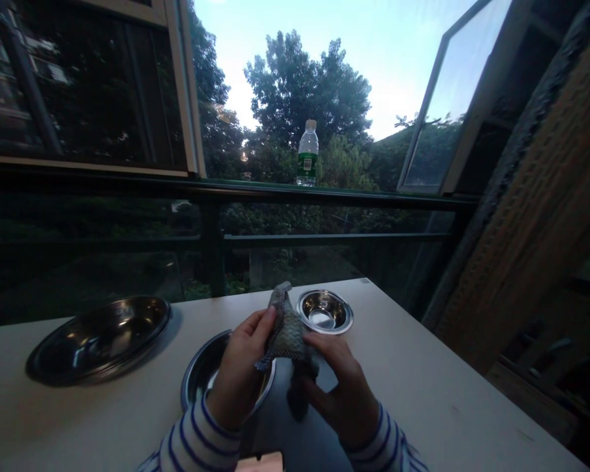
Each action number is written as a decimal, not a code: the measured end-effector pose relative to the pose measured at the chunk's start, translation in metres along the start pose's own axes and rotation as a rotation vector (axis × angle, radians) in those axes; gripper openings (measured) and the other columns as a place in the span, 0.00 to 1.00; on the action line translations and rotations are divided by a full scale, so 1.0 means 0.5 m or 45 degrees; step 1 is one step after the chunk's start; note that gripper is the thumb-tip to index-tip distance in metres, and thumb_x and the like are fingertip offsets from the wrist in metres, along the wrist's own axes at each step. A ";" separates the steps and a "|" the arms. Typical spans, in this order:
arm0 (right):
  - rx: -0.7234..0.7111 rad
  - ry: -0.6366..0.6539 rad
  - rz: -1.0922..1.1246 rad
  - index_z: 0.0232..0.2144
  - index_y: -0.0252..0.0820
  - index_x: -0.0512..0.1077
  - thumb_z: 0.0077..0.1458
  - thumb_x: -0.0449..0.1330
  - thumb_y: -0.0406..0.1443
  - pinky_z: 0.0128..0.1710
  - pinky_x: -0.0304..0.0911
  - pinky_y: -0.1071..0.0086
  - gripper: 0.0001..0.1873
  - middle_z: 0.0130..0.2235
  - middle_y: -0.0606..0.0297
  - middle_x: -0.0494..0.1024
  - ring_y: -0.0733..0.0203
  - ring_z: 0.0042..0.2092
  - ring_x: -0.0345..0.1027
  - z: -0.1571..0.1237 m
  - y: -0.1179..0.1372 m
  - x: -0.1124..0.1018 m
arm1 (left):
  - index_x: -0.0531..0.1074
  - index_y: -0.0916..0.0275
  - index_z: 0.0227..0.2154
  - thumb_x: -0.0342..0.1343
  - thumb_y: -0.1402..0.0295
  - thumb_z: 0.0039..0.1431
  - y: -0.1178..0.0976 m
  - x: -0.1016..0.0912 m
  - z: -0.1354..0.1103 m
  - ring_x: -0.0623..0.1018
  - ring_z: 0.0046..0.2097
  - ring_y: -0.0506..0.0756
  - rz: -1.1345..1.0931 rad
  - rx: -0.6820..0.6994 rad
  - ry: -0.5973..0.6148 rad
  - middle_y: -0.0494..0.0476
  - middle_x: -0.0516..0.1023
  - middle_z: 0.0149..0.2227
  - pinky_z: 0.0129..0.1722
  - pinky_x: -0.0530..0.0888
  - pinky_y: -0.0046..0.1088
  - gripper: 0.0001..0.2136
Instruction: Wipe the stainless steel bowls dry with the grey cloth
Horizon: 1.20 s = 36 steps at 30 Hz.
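Note:
A small grey woven cloth point(289, 331) with stitched edges is held up over the table, bunched and folded. My left hand point(243, 367) pinches its left side, thumb on top. My right hand point(341, 387) curls its fingers round the lower right side, beside a dark hanging part point(299, 396) that I cannot make out clearly. Below my left hand stands a metal bowl point(185, 387), partly hidden by that hand. Just beyond my right fingers is a smaller metal bowl point(348, 321).
A wide metal bowl point(98, 341) lies at the left of the white table point(413, 393). Behind the table runs a dark railing point(255, 191), with a green-labelled plastic bottle point(307, 157) on it before the open window. A pinkish flat object point(260, 463) shows at the bottom edge.

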State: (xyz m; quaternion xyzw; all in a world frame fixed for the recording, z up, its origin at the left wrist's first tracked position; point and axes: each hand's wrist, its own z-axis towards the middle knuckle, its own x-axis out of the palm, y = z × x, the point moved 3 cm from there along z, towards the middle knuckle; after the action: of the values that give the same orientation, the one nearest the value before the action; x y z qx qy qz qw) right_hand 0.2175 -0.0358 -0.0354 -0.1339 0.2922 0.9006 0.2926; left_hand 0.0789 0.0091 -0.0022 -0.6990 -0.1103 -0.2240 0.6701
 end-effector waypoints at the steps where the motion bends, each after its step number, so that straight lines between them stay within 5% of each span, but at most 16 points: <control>1: 0.047 -0.023 0.013 0.46 0.45 0.68 0.45 0.62 0.34 0.45 0.64 0.59 0.23 0.44 0.58 0.75 0.52 0.46 0.68 -0.002 0.000 0.005 | 0.74 0.67 0.37 0.58 0.62 0.49 0.004 0.005 -0.003 0.77 0.35 0.54 -0.021 -0.012 0.035 0.57 0.79 0.34 0.32 0.70 0.26 0.15; 7: 0.426 -0.176 0.153 0.37 0.41 0.73 0.51 0.57 0.35 0.32 0.68 0.68 0.10 0.32 0.63 0.78 0.59 0.32 0.71 -0.002 -0.025 0.002 | 0.73 0.65 0.43 0.58 0.64 0.50 0.012 0.028 -0.018 0.74 0.46 0.58 0.112 0.000 0.315 0.61 0.77 0.44 0.46 0.69 0.32 0.17; 13: 0.561 -0.069 0.406 0.45 0.42 0.71 0.51 0.58 0.36 0.45 0.67 0.62 0.17 0.43 0.60 0.77 0.54 0.45 0.70 -0.002 -0.030 0.002 | 0.76 0.63 0.38 0.59 0.70 0.48 0.014 0.026 -0.021 0.76 0.43 0.57 0.500 0.076 0.369 0.58 0.79 0.41 0.44 0.70 0.30 0.12; 19: 0.493 0.029 0.586 0.45 0.45 0.72 0.54 0.55 0.34 0.49 0.64 0.60 0.16 0.46 0.63 0.75 0.55 0.49 0.68 -0.005 -0.017 0.012 | 0.78 0.62 0.36 0.56 0.72 0.49 0.020 0.013 -0.010 0.77 0.39 0.57 0.627 0.181 0.270 0.55 0.81 0.36 0.42 0.70 0.30 0.11; 24: 0.693 -0.182 0.468 0.39 0.44 0.76 0.52 0.57 0.38 0.43 0.67 0.61 0.13 0.40 0.62 0.78 0.54 0.43 0.72 -0.002 -0.050 -0.005 | 0.78 0.62 0.34 0.56 0.68 0.49 0.010 0.005 -0.006 0.77 0.38 0.57 0.594 0.135 0.259 0.54 0.81 0.34 0.40 0.70 0.29 0.10; 29: 0.816 -0.385 0.402 0.37 0.40 0.76 0.49 0.59 0.43 0.40 0.67 0.63 0.16 0.38 0.60 0.79 0.54 0.41 0.72 0.007 -0.102 -0.051 | 0.78 0.65 0.31 0.59 0.63 0.45 -0.032 -0.022 0.002 0.76 0.31 0.55 0.598 0.048 0.040 0.56 0.80 0.29 0.32 0.70 0.29 0.12; 36: 1.048 -0.468 0.548 0.47 0.33 0.68 0.44 0.62 0.47 0.25 0.65 0.69 0.31 0.26 0.60 0.78 0.57 0.29 0.72 0.003 -0.140 -0.083 | 0.76 0.66 0.33 0.62 0.60 0.41 -0.070 -0.059 0.019 0.76 0.35 0.56 0.609 0.098 -0.097 0.57 0.80 0.29 0.33 0.69 0.29 0.16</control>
State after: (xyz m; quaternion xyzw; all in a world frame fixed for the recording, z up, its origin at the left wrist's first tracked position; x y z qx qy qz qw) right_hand 0.2928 -0.0073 -0.0484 0.2170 0.5879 0.7593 0.1752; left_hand 0.0386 0.0253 0.0153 -0.6872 0.0247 -0.0282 0.7255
